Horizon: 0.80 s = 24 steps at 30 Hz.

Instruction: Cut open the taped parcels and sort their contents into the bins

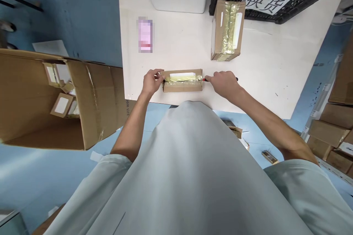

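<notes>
A small taped cardboard box (182, 87) lies lengthwise near the front edge of the white table, with a white label and yellowish clear tape along its top. My left hand (151, 82) grips its left end, where a flap looks loosened. At the right end, my right hand (224, 83) is closed around a slim red-and-black box cutter (204, 79). The cutter's red front touches or nearly touches the tape seam, its dark tail shows behind my fist, and no blade can be made out. A larger taped carton (219, 40) stands farther back.
A white bin (179, 3) and a black plastic crate (284, 18), both with handwritten labels, sit at the table's back. The pink pixelated item (145, 36) lies at left. A big open carton (96, 106) holding small boxes stands left; stacked cartons (328, 132) are at right.
</notes>
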Motion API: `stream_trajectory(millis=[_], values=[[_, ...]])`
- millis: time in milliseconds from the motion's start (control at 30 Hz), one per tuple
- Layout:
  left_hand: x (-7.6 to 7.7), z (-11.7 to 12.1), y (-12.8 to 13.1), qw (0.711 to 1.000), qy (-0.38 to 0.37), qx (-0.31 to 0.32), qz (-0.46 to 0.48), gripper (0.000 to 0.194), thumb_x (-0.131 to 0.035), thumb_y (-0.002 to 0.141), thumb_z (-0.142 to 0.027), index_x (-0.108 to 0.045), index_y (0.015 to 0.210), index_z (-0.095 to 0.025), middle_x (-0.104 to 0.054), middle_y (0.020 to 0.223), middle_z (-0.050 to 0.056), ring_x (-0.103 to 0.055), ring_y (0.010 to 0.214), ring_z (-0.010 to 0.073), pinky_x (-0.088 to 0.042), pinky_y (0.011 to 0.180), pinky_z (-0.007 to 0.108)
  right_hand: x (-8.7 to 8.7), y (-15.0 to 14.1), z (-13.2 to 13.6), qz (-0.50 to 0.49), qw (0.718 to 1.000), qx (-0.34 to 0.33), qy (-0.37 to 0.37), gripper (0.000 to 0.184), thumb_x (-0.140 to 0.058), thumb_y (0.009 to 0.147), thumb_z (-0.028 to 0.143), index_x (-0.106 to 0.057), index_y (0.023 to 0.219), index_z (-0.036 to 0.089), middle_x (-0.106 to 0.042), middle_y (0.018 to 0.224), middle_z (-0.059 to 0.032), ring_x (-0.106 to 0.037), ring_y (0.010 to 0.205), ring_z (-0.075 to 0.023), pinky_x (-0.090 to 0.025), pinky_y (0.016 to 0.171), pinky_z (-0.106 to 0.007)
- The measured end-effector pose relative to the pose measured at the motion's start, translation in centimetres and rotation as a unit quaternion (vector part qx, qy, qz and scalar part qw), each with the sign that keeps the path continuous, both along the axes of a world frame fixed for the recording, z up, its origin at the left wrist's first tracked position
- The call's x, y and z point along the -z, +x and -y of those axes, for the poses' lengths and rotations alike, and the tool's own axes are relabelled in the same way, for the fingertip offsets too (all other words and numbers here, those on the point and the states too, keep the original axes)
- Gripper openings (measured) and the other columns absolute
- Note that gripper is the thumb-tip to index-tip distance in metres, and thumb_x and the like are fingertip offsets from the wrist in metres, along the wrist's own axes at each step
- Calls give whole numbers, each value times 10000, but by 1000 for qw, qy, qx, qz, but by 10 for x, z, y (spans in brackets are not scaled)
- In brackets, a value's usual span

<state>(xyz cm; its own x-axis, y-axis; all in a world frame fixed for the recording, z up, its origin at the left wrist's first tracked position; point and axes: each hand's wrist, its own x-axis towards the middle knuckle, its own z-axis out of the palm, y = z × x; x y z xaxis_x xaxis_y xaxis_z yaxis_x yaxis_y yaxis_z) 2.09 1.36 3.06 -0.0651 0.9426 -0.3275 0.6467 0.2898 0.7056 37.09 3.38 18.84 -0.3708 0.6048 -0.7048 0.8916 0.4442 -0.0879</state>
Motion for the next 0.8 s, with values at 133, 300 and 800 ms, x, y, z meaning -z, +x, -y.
stream_trajectory(millis=[133,300,800], values=[[3,1,-1,1000,-1,-9,-7,330,-760,904,-273,-805,1230,-255,-674,984,45,-681,888,213,-638,988,406,0,-17,0,-36,999,-4,3,491,-423,1138,207,-674,1559,205,-793,1265,-232,-739,1187,-338,-441,910,-409],[3,2,-1,1000,1,-15,-9,333,-770,905,-251,-810,1236,-253,-682,1002,55,-692,888,215,-638,989,407,14,-38,0,-18,1000,4,-6,511,-398,1088,94,-750,1448,179,-798,1324,-227,-743,1208,-321,-475,912,-395],[-5,6,15,996,-29,2,-83,416,-701,958,-291,-775,1358,-202,-716,1100,103,-745,994,278,-623,1078,496,-5,12,17,13,999,20,31,417,-462,1124,139,-728,1445,154,-783,1231,-228,-733,1148,-327,-452,913,-381]])
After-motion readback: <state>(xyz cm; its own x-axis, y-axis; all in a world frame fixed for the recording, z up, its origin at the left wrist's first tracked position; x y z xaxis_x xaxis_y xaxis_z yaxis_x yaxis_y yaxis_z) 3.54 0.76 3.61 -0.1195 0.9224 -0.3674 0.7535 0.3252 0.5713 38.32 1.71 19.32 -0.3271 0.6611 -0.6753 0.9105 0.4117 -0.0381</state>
